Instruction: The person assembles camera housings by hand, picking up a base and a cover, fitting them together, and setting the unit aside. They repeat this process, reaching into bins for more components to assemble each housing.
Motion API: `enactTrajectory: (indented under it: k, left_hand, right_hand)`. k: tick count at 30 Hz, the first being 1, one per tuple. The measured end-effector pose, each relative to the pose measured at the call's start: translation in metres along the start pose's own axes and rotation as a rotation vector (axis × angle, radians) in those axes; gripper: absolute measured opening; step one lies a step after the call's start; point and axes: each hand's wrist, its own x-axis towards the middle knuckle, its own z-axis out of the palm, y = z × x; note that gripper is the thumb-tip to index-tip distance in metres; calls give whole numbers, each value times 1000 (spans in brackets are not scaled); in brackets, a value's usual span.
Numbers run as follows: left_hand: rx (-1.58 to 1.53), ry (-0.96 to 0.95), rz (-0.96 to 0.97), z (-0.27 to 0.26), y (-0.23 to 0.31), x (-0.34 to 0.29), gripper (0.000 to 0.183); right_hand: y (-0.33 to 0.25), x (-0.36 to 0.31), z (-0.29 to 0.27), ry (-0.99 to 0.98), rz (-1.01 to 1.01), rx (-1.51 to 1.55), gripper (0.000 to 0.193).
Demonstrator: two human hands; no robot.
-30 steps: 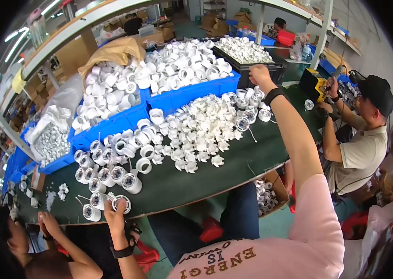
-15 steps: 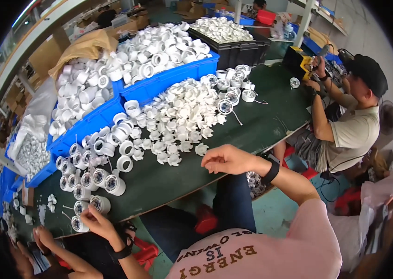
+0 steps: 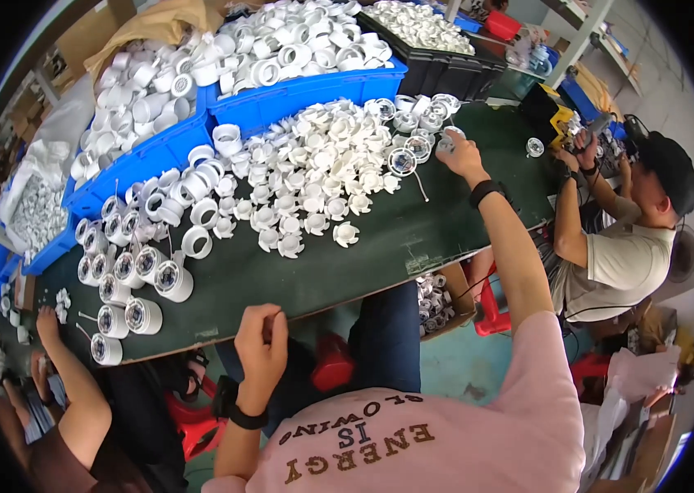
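My right hand (image 3: 464, 158) reaches over the table, its fingers closed on a small round lamp part (image 3: 450, 133) with a clear face. Beside it lies a cluster of similar clear-faced lamp parts (image 3: 418, 148), one with a thin wire trailing. My left hand (image 3: 261, 352) is held near the table's front edge, its fingers curled into a loose fist; nothing shows in it. Left of it on the table stand white cylinders with lamp faces fitted (image 3: 142, 315), some with wires sticking out. White petal-shaped plastic pieces (image 3: 314, 164) are heaped in the middle, and plain white rings (image 3: 197, 241) lie beside them.
Behind the heap stand blue bins (image 3: 306, 90) full of white cylindrical housings and a black crate (image 3: 454, 78) of small white parts. At the right a co-worker (image 3: 622, 238) handles a tool by a yellow-black device (image 3: 548, 115). Another person's arm (image 3: 76, 378) rests at the left.
My right hand has moved forward and right onto the lamp parts. My left hand has left the white cylinders at the left and come back toward me. The view has shifted slightly.
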Motion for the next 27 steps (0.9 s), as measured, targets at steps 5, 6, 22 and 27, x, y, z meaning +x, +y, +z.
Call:
enactTrajectory:
  k: [5, 6, 22, 27]
  left_hand:
    - [161, -170, 239, 44, 13, 39, 31]
    - [195, -203, 279, 53, 14, 47, 34]
    - [328, -308, 420, 86, 10, 50, 46]
    - [279, -67, 310, 33, -15, 39, 33]
  right_hand:
    - [-7, 2, 6, -93, 32, -78, 55]
    - [-9, -4, 4, -102, 30, -81, 55]
    - [-112, -150, -30, -368, -42, 1403, 26]
    - [-147, -173, -21, -83, -496, 510, 45]
